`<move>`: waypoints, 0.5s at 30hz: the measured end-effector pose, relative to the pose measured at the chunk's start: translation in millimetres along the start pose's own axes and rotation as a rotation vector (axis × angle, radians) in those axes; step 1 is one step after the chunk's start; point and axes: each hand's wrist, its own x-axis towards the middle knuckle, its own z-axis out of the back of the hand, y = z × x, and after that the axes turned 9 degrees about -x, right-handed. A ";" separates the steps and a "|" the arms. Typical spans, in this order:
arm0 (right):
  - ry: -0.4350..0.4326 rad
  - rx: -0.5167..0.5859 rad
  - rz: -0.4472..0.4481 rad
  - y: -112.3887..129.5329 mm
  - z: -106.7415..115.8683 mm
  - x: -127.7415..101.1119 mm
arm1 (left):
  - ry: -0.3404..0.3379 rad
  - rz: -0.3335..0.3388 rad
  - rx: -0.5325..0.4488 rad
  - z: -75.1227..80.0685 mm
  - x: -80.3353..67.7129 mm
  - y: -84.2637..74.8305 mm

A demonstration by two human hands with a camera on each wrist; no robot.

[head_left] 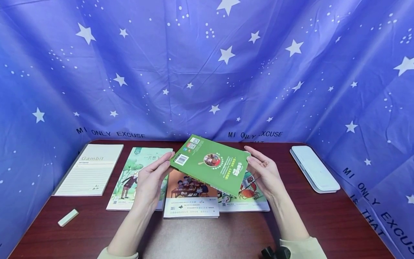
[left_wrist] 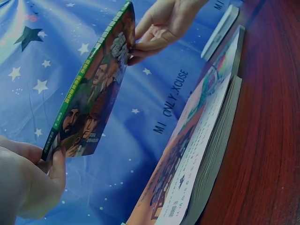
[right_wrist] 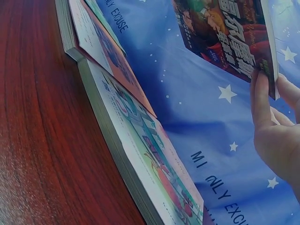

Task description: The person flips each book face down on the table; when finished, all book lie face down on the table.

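Both hands hold up a thin green-backed book (head_left: 207,163), tilted above the table. My left hand (head_left: 150,180) pinches its left corner near the barcode, and my right hand (head_left: 266,176) pinches the right end between thumb and fingers. Its green back faces up in the head view; the dark illustrated front cover (left_wrist: 96,93) shows from below in the left wrist view. Under it lie an orange-covered book (head_left: 191,201) and a book with a red crab (head_left: 250,196), both partly hidden. Behind my left hand lies a pale green book (head_left: 129,180).
On the brown table (head_left: 181,237), a cream Gambit notebook (head_left: 88,172) lies at the far left with a small pale eraser (head_left: 68,217) in front of it. A white case (head_left: 314,169) lies at the right. A blue starry curtain (head_left: 194,72) surrounds the table's back and sides.
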 end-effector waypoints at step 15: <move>-0.120 -0.102 -0.058 -2.6 -4.1 -0.5 | 0.052 0.063 0.048 0.4 -0.6 -0.6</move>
